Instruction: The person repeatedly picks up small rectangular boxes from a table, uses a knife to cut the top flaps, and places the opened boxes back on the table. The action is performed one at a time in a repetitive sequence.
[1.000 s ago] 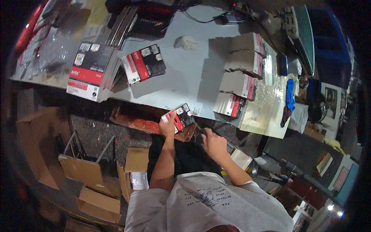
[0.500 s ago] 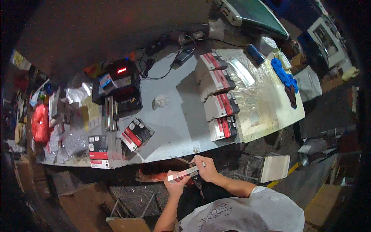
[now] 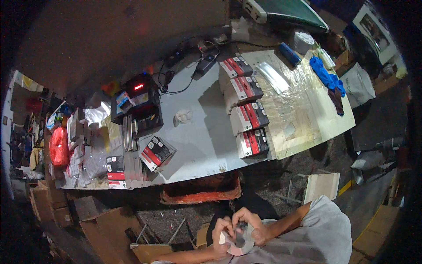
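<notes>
Close to my body, below the table's front edge, my left hand (image 3: 222, 234) and my right hand (image 3: 256, 226) grip a small carton (image 3: 241, 251) from both sides. Its pale, curved edges show, with a dark hollow between them. Bent fingers hide much of it. On the table, several red, white and black cartons (image 3: 250, 118) stand in a row of stacks at centre right. Another pile of cartons (image 3: 154, 152) lies askew at the front left, beside a standing group of cartons (image 3: 116, 172).
A black device with a red lit display (image 3: 139, 86) sits at the table's back left. Cables and a power adapter (image 3: 205, 65) lie behind. Blue cloth (image 3: 327, 75) rests at the right. Under the table edge is a red tub (image 3: 202, 196); stools (image 3: 321, 187) and cardboard boxes (image 3: 107, 233) stand around.
Both hands have drawn the carton down toward my body. It was a slim, flat shape and now shows a rounded opening. The view has shifted slightly.
</notes>
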{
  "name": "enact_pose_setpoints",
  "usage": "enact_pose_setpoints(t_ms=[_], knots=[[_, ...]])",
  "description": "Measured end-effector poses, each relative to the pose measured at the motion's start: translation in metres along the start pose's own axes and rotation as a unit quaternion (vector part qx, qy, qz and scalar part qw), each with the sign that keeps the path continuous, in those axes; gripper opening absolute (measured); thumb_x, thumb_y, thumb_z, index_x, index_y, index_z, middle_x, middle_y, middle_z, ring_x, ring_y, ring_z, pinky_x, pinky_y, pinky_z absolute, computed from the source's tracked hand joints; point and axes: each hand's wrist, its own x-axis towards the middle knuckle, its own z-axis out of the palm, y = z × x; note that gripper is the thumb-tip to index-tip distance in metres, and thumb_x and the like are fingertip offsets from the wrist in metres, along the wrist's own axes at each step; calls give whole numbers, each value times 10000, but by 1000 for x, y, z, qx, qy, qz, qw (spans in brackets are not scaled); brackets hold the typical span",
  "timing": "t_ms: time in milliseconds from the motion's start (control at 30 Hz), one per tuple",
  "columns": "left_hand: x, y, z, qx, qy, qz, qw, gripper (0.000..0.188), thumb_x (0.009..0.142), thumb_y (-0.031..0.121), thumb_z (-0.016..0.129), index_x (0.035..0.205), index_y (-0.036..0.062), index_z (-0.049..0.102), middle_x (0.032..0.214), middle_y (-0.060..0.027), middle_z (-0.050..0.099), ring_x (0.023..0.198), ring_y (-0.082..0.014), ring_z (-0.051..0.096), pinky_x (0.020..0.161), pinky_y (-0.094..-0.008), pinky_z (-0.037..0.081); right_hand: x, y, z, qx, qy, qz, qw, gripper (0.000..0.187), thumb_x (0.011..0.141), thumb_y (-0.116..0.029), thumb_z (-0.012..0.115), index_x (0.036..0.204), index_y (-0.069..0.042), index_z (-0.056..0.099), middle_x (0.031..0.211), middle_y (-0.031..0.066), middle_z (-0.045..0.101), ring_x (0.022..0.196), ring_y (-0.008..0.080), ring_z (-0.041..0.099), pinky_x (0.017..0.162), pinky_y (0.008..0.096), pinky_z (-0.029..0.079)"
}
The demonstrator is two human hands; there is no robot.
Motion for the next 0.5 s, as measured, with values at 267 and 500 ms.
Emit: enact_pose_setpoints(t_ms=[267,500], knots=[[48,-45,42,-129,76,258,955,531,688,517,543,819,36,360,860,-91,306,819,-182,361,749,-333,317,23,24,3,96,215,-47,971,303,939,-290,314,1086,-93,491,942,-14,507,611,110,329,550,257,313],[89,-50,50,-74,48,200,976,147,729,88,486,808,52,366,830,-40,332,838,-151,366,792,-314,320,41,20,-15,101,424,-1,900,232,906,-194,428,708,-78,396,629,16,273,567,107,294,545,230,325]])
